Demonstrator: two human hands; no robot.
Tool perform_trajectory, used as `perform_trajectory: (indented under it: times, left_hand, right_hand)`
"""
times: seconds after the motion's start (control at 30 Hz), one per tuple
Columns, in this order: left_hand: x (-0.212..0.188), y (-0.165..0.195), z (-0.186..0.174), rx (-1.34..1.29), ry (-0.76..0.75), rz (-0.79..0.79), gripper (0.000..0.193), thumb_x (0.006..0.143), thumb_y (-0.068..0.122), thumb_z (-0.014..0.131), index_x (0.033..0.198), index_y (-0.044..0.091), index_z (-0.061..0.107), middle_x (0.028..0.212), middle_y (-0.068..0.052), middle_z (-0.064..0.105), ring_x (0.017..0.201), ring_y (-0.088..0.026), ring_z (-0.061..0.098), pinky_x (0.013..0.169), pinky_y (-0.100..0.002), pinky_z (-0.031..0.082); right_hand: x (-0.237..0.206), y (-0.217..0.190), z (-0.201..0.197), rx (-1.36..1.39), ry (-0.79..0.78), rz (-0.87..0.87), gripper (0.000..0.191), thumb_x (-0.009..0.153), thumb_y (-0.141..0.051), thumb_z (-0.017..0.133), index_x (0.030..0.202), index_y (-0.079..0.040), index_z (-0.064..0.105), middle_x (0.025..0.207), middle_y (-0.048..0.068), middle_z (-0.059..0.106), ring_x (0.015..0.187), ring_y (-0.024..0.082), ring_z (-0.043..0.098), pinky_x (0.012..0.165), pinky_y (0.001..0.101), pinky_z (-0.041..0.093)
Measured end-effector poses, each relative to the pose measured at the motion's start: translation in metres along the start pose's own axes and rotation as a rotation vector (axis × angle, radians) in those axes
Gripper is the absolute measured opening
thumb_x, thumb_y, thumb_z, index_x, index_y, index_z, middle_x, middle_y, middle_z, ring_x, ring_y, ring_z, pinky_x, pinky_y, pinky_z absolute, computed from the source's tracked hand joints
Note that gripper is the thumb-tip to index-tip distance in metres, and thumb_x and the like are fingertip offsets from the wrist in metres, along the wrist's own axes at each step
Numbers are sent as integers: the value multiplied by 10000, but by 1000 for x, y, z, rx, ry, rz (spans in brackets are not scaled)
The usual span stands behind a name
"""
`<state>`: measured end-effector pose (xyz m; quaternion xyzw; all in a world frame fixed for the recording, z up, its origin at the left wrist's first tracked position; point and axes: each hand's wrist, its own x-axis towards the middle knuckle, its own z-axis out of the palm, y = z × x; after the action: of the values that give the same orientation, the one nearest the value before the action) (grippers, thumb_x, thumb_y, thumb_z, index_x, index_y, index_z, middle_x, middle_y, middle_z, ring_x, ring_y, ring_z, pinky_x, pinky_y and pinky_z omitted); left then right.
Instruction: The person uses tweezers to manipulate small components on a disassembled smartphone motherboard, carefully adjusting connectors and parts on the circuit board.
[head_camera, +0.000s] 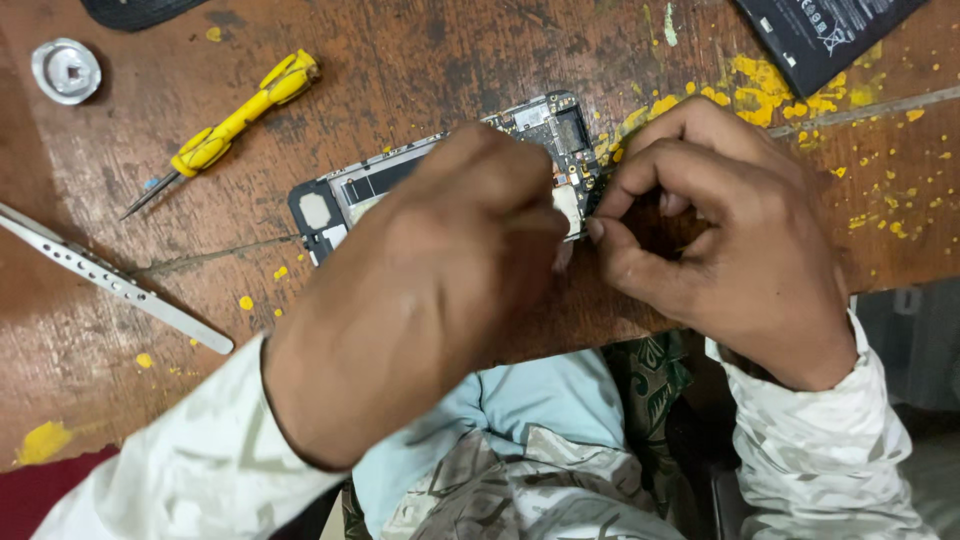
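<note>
- Left hand (440, 290), nearest the camera, covers the opened phone (450, 165), its grip closed over the phone's middle.
- Right hand (730, 230) pinches at the phone's right end, fingers curled.
- Phone lies lengthwise left to right on the counter (420, 60); yellow screwdriver (235, 120) and tweezers (110, 280) sit well left.

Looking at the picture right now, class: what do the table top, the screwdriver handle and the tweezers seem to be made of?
Table top: looks like worn dark wood, with visible grain, cracks and yellow paint spatter.
Screwdriver: handle looks like glossy yellow plastic; the thin dark shaft is probably metal.
Tweezers: likely steel, silvery and matte with a row of small holes.
</note>
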<state>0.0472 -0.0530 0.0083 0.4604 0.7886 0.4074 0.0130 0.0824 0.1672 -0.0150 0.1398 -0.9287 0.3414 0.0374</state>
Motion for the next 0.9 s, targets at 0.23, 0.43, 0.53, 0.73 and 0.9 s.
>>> perform_trajectory:
  times: [0.23,0.43,0.53,0.73,0.9]
  left_hand:
    - [7,-20,9,-2,17,-67,135,727,-9,789,830,2,702,974,-177,617,965,-365,629,814,-442,523]
    - [5,-35,12,2,-52,-124,134,696,38,819,814,31,756,947,-172,633,945,-354,650,794,-436,541]
    - [9,-34,10,5,-46,-102,153,710,47,826,843,24,756,953,-173,641,941,-355,654,797,-440,539]
    - [13,-35,6,-12,-66,-83,156,718,38,821,860,17,758,955,-171,649,926,-352,667,786,-433,546]
    - [11,-42,-3,-61,-103,-52,178,788,42,791,956,3,748,993,-166,655,930,-330,691,786,-422,551]
  right_hand:
    - [-2,2,1,42,21,12,143,762,-29,795,868,-17,699,927,42,636,687,122,550,612,276,450]
    - [-6,6,3,37,30,2,142,813,-46,809,908,-26,705,970,30,651,719,112,554,646,268,456]
    - [-6,7,2,48,29,-19,145,811,-39,807,907,-24,700,972,35,646,732,112,553,660,266,457]
    - [0,0,2,53,27,10,140,795,-18,800,889,-8,696,949,48,640,705,116,539,633,267,444]
    - [3,-5,3,32,37,14,126,757,7,793,838,10,696,910,67,635,678,131,524,601,279,435]
